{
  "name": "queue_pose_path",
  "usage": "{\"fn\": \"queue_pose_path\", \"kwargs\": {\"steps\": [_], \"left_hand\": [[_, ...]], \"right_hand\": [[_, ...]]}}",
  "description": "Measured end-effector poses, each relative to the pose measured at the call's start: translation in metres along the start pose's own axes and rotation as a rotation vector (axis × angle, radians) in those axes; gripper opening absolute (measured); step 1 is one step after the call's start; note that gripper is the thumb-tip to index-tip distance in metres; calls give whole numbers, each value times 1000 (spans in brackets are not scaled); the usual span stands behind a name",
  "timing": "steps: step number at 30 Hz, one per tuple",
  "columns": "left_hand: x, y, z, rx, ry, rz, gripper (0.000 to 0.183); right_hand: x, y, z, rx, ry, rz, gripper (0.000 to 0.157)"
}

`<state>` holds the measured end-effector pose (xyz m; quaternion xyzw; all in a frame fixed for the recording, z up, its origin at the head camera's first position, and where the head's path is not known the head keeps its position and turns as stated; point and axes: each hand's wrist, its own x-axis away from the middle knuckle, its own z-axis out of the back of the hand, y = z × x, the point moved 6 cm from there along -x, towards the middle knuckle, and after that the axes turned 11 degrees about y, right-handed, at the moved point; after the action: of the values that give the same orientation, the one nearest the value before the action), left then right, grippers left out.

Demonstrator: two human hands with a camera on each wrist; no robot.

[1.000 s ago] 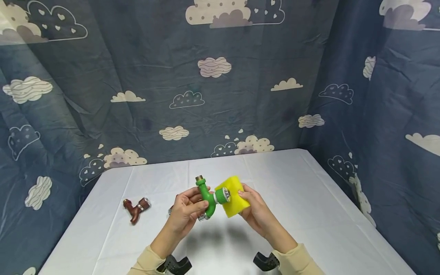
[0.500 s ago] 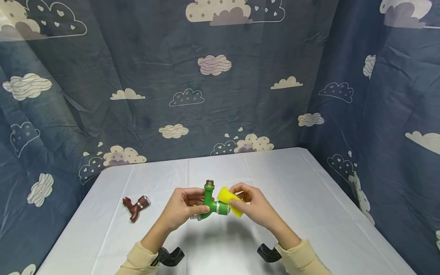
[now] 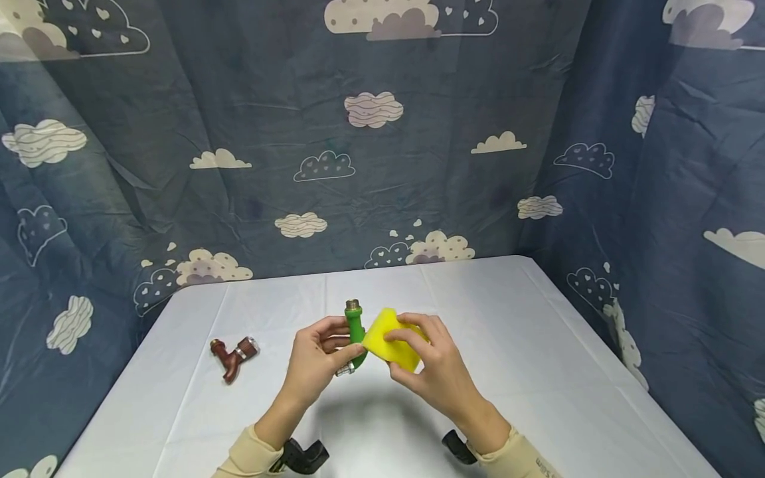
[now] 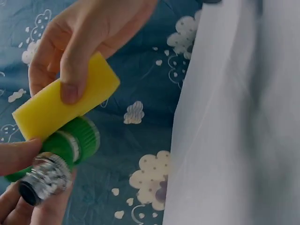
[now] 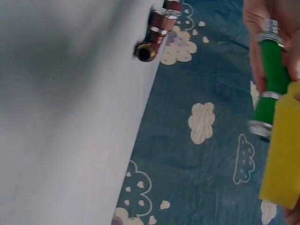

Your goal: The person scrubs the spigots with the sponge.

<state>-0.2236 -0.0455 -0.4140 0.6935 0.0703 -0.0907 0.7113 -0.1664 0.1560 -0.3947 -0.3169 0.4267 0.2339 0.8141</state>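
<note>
My left hand [image 3: 319, 362] grips a green tap [image 3: 355, 325] by its body, thumb in front, brass threaded end upward. The tap's ribbed green knob [image 4: 86, 136] and chrome outlet [image 4: 47, 178] show in the left wrist view; in the head view the sponge hides the knob. My right hand [image 3: 439, 368] pinches a yellow sponge [image 3: 388, 338] between thumb and fingers. The sponge lies against the tap, close to the left thumb, above the white table. In the right wrist view the sponge [image 5: 283, 150] overlaps the green tap [image 5: 272, 70].
A brown tap [image 3: 233, 358] with a ribbed knob lies on the white-covered table [image 3: 478, 305], left of my left hand. Dark blue cloud-patterned curtains [image 3: 418, 172] hang behind and beside the table. Black wrist cameras [image 3: 305, 457] sit at both cuffs.
The green tap has turned in my left hand, its knob now behind the sponge. My right hand moved the sponge from the knob's end onto the tap's side, changing its grip and tilt.
</note>
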Motion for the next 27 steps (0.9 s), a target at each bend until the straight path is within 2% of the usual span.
{"fn": "queue_pose_path", "kwargs": {"steps": [6,11,17,21,27], "left_hand": [[-2,-6,1,259,65,140,43],[-3,-8,2,391,99,218,42],[-3,-10,2,489,64,261,41],[-1,-11,0,527,20,265,42],[0,-9,-2,561,-45,233,40]], "right_hand": [[7,2,2,-29,95,97,46],[11,9,2,-68,137,64,46],[13,19,-2,-169,179,-77,43],[13,24,-6,-252,207,-188,42],[12,27,-14,-477,155,-409,35]]}}
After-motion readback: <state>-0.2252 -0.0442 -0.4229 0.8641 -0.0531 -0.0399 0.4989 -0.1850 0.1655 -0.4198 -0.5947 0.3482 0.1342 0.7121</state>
